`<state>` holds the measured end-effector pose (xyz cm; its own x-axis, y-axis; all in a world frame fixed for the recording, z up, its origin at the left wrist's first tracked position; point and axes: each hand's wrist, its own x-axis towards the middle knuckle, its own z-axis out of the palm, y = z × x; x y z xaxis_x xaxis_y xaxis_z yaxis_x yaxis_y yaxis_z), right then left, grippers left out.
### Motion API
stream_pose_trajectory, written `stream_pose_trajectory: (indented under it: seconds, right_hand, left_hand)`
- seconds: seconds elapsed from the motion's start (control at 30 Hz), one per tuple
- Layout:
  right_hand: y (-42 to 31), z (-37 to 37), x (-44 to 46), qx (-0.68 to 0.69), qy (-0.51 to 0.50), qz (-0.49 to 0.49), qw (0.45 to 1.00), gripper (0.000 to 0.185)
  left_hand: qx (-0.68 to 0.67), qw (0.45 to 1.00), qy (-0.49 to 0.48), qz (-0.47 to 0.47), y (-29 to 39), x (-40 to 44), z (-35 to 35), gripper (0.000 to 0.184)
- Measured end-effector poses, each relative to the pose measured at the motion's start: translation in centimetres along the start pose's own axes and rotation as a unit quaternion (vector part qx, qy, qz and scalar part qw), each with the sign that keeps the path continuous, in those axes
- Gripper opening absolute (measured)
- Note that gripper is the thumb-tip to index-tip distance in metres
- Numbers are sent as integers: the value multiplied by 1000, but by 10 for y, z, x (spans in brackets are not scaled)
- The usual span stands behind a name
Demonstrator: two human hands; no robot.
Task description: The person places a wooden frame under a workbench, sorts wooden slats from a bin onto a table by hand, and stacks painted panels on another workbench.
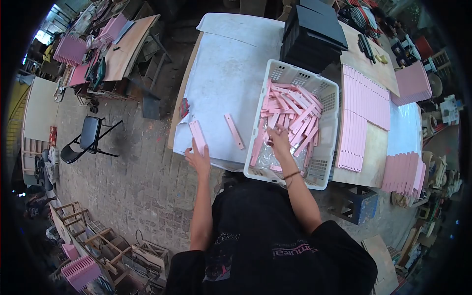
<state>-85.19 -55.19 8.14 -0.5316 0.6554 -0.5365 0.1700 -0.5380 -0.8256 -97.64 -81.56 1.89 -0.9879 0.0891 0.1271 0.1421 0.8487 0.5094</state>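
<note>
My left hand (197, 158) is at the near left edge of the covered table, its thumb and fingers around the near end of a pink strip (196, 132) with small holes. Another pink strip (234, 132) lies alone on the white sheet to its right. Inside the white plastic basket (251, 142), a heap of pink strips (294, 105) fills mostly the far part. My right hand (279, 142) reaches in over the left side of the heap, fingers bent down on a pink strip; its fingertips are partly hidden.
A stack of black panels (314, 32) stands behind the basket. Rows of pink slats (361, 98) lie on the board at the right. A small red object (184, 107) sits at the table's left edge. A black folding chair (90, 135) stands on the brick floor.
</note>
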Motion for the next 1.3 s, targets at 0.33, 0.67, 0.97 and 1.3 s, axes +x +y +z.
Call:
stream_pose_trajectory:
  seconds: [0.33, 0.67, 0.97, 1.3]
  right_hand:
    - [-27, -6, -74, -123, -187, -108, 969, 32]
    - [-15, -22, -80, -268, -255, -153, 916, 39]
    - [15, -100, -32, -359, -110, -190, 907, 34]
    - [75, -33, 61, -479, -69, -129, 866, 37]
  left_hand:
    - [-477, 841, -251, -51, 135, -56, -64, 29]
    - [-544, 798, -71, -250, 64, -22, -9, 31]
    - [-119, 990, -3, -77, -102, 62, 104, 26]
    - [-81, 980, -27, -178, -72, 48, 57, 43]
